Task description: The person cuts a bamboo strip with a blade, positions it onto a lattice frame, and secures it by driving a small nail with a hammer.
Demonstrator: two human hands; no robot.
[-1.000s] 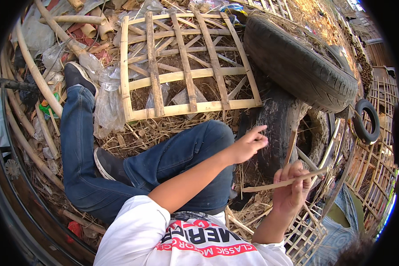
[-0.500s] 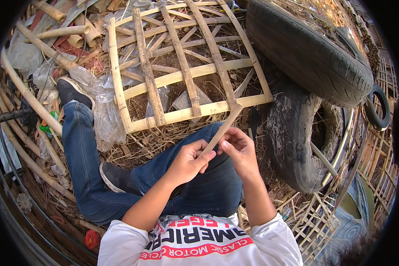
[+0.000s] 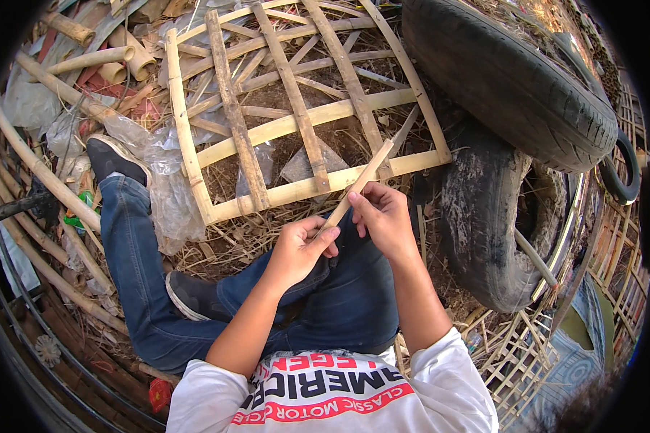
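I sit on the ground with my legs in blue jeans (image 3: pixel 144 274). A thin bamboo strip (image 3: pixel 365 177) slants up from my lap toward a bamboo lattice frame (image 3: pixel 296 119). My left hand (image 3: pixel 300 249) pinches the strip's lower end. My right hand (image 3: pixel 383 216) grips it a little higher, fingers curled round it. The strip's tip lies over the frame's near rail.
A large black tyre (image 3: pixel 505 79) lies at the upper right and a second worn tyre (image 3: pixel 498 216) stands right of my knee. Bamboo poles (image 3: pixel 43 173) and plastic sheeting (image 3: pixel 159 187) lie to the left. More lattice panels (image 3: pixel 520 353) are stacked at the lower right.
A second ago my hands were apart at the right, the right one holding the strip. Both hands have come together over my lap on the strip, and my view has swung toward the frame.
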